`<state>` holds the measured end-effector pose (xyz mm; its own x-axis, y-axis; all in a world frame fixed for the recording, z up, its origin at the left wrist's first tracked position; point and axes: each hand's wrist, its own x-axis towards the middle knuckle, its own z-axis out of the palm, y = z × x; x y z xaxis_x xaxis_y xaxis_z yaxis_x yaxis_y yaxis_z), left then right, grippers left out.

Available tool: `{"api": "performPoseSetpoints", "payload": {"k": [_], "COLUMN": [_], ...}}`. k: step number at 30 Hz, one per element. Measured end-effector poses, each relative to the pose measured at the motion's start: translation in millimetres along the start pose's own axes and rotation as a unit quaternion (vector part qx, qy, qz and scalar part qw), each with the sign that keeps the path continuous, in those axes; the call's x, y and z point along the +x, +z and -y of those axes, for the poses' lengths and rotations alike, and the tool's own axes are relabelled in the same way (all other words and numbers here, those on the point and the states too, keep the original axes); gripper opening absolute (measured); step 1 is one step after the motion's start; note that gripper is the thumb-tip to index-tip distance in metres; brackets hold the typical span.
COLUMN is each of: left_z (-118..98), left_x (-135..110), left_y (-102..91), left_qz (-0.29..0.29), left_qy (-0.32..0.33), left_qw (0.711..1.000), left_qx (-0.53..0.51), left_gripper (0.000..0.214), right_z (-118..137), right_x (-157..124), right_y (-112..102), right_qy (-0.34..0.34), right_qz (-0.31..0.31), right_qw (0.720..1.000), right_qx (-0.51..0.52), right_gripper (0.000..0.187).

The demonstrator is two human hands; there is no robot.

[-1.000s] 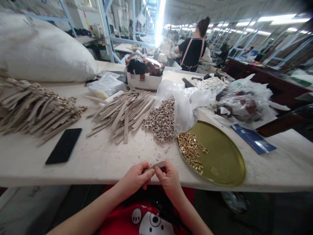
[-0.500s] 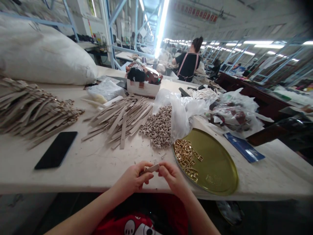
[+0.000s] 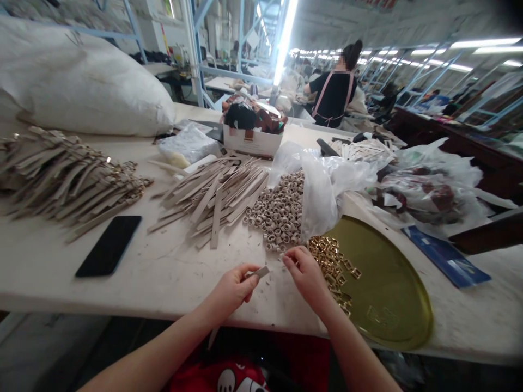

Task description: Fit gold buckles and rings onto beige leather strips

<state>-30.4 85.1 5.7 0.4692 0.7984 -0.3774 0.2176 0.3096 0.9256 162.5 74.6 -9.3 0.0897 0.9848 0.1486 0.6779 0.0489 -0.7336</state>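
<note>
My left hand (image 3: 236, 287) is closed around a beige strap (image 3: 262, 271), whose flat end sticks out past the thumb. A light strip showing below the wrist looks like its other end. At the near edge of a heap of small beige strap loops (image 3: 284, 209), my right hand (image 3: 308, 277) has thumb and fingers pinched together. A pale bit shows at those fingertips, too small to name. Loose beige straps (image 3: 218, 190) are heaped left of the loops. Gold metal buckles (image 3: 327, 253) lie in a round olive-gold tray (image 3: 392, 294), just right of my right hand.
A black phone (image 3: 108, 246) lies at left, below a row of straps with gold hardware (image 3: 77, 174). Clear plastic bags (image 3: 321, 201), a filled white box (image 3: 251, 142) and a large white sack (image 3: 90, 81) stand behind. A blue packet (image 3: 445, 256) lies right. Beyond, a person (image 3: 333, 95) faces away.
My right hand has left the strap end and moved forward to the loop heap. My left hand keeps the strap. The whole view has shifted slightly.
</note>
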Motion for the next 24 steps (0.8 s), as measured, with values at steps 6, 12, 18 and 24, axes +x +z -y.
{"api": "performPoseSetpoints", "payload": {"k": [6,12,18,24], "left_z": [-0.5,4.8,2.6,7.6], "left_x": [-2.6,-21.6,-40.3,-44.2], "left_y": [2.5,8.0,8.3,9.8], "left_qz": [-0.005,0.026,0.076,0.070], "left_qy": [-0.002,0.007,0.006,0.052], "left_qw": [0.999,0.997,0.997,0.996], "left_qx": [0.035,0.079,-0.025,-0.013], "left_gripper": [0.021,0.008,0.033,0.034], "right_z": [30.6,37.7,44.4,62.4], "right_x": [-38.4,-45.5,-54.5,-69.1], "right_y": [16.5,29.1,23.5,23.7], "right_qy": [0.124,0.133,0.211,0.104], "right_qz": [0.076,0.066,0.079,0.070], "right_qw": [0.921,0.915,0.868,0.926], "right_qx": [0.360,0.374,0.442,0.357], "right_gripper": [0.024,0.027,0.031,0.027]}}
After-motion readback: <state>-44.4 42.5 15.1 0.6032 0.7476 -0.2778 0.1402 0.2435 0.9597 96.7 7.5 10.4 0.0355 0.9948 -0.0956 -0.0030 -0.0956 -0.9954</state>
